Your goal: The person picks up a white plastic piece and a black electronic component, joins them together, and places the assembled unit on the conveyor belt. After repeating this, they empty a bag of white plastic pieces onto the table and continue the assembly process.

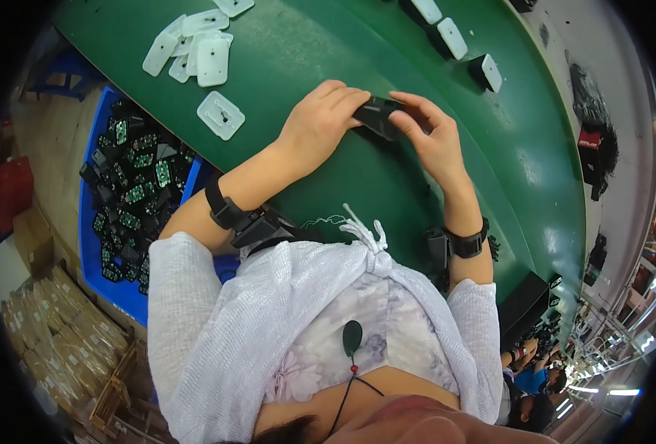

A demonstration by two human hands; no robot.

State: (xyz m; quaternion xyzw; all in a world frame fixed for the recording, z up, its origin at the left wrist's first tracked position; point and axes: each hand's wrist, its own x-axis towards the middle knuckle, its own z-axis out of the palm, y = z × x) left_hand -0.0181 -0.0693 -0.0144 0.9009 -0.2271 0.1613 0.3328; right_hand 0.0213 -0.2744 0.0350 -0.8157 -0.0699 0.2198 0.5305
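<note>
Black part [378, 117]: small, dark, boxy; held up just over the green table [328, 44], between both hands, right in the middle.
Left hand [319, 122]: fingers curled over the left end of the black part, gripping it.
Right hand [433, 133]: fingers and thumb pinching the right end of the same part, closed on it.
Step now: looks like fitting or pressing the black part together; not put down yet.
White lid on it: cannot tell, top face hidden by fingers.
Done so far, as a guess: three pieces with white tops [450, 37] sitting in a row farther up the table, well apart from the hands; look finished.
Left to do, as a guess: lots; blue bin [124, 292] at the left still full of black parts with little green boards [132, 196].
White flat plates [195, 52]: a small heap on the table at upper left, one more plate [221, 115] lying alone nearer the left hand; not used yet.
Wrists: black bands [228, 211] on both, a black clip hanging by each.
Floor at the left: brown stacks in a crate [61, 333] and a red box [13, 189], far from the work.
How far along: early to middle, judged from the full bin and few finished pieces.
</note>
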